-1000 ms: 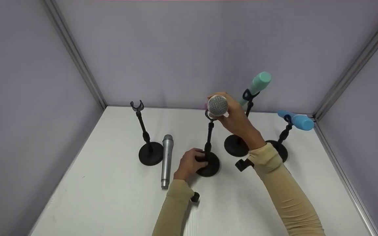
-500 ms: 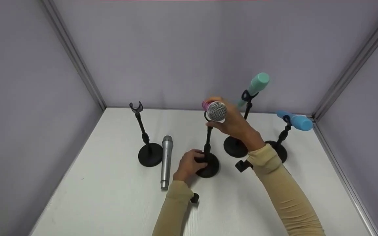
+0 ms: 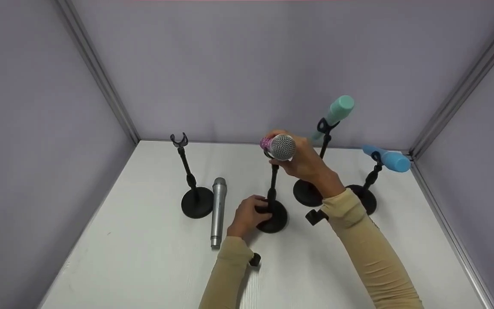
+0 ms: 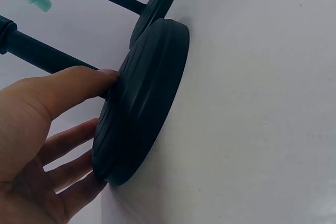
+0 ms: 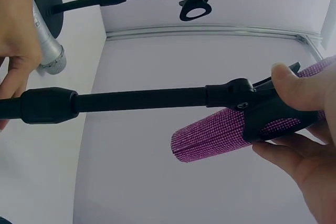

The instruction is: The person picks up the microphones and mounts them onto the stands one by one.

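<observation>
The left hand (image 3: 246, 217) grips the middle stand's base (image 3: 278, 217). The right hand (image 3: 305, 162) holds the pink microphone (image 5: 210, 136), lower than a second ago, in its clip (image 5: 256, 121); beyond, a blue microphone (image 3: 392, 160) and green microphone (image 3: 340, 108) sit in other clips (image 3: 326, 129).

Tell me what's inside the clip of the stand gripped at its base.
The pink microphone sits in the clip, one end sticking out beyond it. The clip's walls and the right hand hide part of its body.

One surface (image 3: 144, 266) carries four black stands (image 3: 197, 202) (image 3: 278, 216) (image 3: 308, 194) (image 3: 365, 201) and four microphones (image 3: 218, 212) (image 3: 283, 147) (image 3: 340, 108) (image 3: 395, 161), one each in silver, pink, green and blue, with two hands (image 3: 247, 213) (image 3: 305, 161) among them.
</observation>
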Available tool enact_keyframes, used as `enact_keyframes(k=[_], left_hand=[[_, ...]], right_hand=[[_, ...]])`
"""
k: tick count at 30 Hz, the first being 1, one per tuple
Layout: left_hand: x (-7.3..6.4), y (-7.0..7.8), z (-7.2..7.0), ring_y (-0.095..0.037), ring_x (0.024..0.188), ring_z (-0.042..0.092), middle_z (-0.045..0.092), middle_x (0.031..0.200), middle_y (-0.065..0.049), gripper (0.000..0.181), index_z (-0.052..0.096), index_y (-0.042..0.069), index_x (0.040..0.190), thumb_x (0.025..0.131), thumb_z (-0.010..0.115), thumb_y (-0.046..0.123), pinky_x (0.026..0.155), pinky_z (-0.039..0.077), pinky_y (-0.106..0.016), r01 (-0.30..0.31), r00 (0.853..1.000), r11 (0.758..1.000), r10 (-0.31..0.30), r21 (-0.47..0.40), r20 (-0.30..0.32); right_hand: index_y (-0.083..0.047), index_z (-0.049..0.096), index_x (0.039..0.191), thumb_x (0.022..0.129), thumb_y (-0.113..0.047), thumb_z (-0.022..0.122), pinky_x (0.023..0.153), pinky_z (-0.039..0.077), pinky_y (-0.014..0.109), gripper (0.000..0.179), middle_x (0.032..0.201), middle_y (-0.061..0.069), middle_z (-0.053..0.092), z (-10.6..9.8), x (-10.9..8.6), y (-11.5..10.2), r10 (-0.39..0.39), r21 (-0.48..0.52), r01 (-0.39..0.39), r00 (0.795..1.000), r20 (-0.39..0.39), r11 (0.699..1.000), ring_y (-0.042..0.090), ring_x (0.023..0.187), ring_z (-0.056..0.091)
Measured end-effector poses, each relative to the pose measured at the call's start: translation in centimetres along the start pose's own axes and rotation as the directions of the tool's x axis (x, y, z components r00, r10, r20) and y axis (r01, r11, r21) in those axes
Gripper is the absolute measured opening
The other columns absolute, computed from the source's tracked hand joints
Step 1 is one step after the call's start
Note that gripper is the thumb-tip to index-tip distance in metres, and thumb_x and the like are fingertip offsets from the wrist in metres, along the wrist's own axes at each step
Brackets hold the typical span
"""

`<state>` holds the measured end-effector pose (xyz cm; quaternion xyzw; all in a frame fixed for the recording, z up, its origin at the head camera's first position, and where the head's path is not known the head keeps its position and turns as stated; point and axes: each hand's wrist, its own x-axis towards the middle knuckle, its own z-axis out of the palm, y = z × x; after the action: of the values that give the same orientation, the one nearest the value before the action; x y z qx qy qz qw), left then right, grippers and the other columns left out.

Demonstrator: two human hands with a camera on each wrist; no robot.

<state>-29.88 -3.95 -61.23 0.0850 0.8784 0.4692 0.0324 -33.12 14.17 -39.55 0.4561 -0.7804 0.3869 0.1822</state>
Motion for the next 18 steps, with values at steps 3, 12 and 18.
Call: enact_keyframes(k=[3, 12, 18], left_hand=[[-0.01, -0.04, -0.02, -0.031, 0.130, 0.061, 0.066, 0.138, -0.007, 0.037, 0.077, 0.005, 0.118, 0.084, 0.086, 0.018, 0.110, 0.050, -0.048, -0.012, 1.000, 1.000, 0.012, 0.005, -0.001], [0.08, -0.25, -0.16, -0.032, 0.127, 0.063, 0.067, 0.136, -0.009, 0.035, 0.078, 0.005, 0.116, 0.084, 0.085, 0.019, 0.109, 0.051, -0.048, -0.042, 0.999, 0.999, 0.043, 0.021, -0.009], [0.13, -0.06, -0.34, -0.032, 0.129, 0.062, 0.066, 0.138, -0.009, 0.036, 0.077, 0.004, 0.117, 0.085, 0.085, 0.018, 0.111, 0.049, -0.048, -0.024, 1.000, 1.000, 0.024, 0.019, -0.008]], right_hand=[[0.006, 0.060, 0.129, 0.086, 0.001, 0.081, 0.102, 0.056, 0.047, 0.048, 0.122, 0.019, 0.070, 0.14, -0.09, -0.01, 0.020, 0.011, -0.020, 1.000, 0.006, 1.000, 0.031, 0.115, 0.070], [0.000, 0.062, 0.127, 0.083, -0.001, 0.083, 0.098, 0.059, 0.043, 0.049, 0.114, 0.015, 0.075, 0.37, -0.35, -0.53, 0.057, -0.088, -0.059, 0.998, -0.025, 0.994, 0.028, 0.111, 0.073], [-0.001, 0.064, 0.123, 0.084, -0.003, 0.084, 0.092, 0.061, 0.042, 0.045, 0.107, 0.013, 0.074, 0.63, -0.30, -0.36, -0.017, -0.188, 0.005, 0.998, -0.059, 0.982, 0.026, 0.103, 0.075]])
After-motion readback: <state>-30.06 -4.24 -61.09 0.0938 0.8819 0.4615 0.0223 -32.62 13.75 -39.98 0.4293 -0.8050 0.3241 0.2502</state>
